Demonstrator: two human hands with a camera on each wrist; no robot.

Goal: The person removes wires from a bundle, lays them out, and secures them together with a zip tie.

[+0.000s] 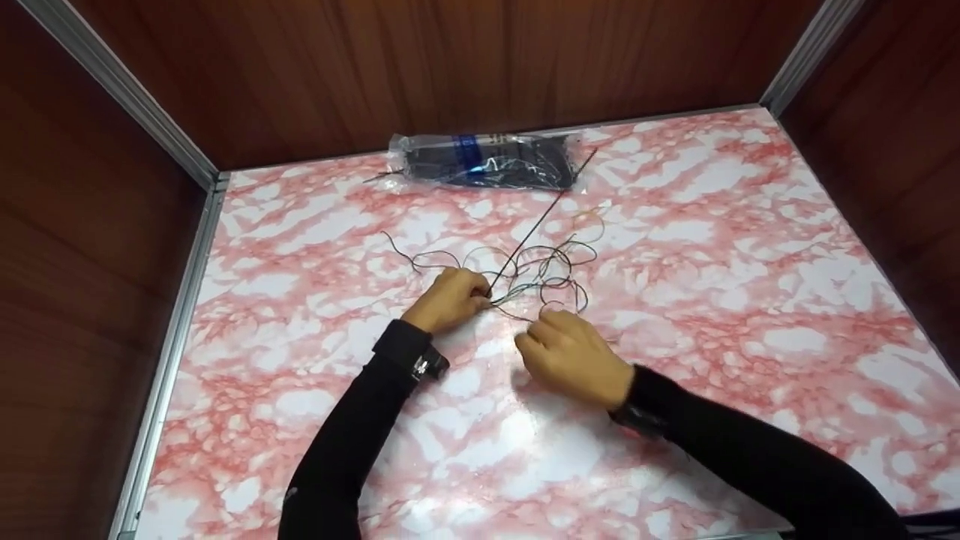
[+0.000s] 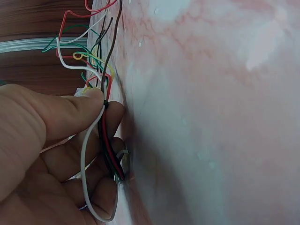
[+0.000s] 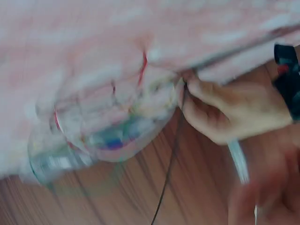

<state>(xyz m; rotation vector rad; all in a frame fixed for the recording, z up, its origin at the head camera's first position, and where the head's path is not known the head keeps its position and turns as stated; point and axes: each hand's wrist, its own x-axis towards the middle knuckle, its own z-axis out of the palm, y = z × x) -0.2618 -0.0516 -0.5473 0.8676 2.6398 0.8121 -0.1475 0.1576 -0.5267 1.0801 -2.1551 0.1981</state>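
My left hand (image 1: 448, 300) pinches a bundle of thin wires (image 2: 107, 145) between thumb and fingers, over the table. A small black band circles the bundle at the thumb tip. From that grip a long, straight black cable tie (image 1: 541, 216) slants up and away to the right. The loose wires, red, white, green, yellow and black, spread in loops beyond the hand. My right hand (image 1: 574, 358) is curled to the right of the left one, and a thin wire (image 1: 514, 313) runs from the bundle to its fingers. Blur in the right wrist view hides the exact grip.
At the back of the pink-and-white marbled table (image 1: 735, 315) lies a clear plastic bag (image 1: 480, 161) of black strips with a blue band. Brown wooden panels (image 1: 450, 67) with metal edging enclose the back and sides.
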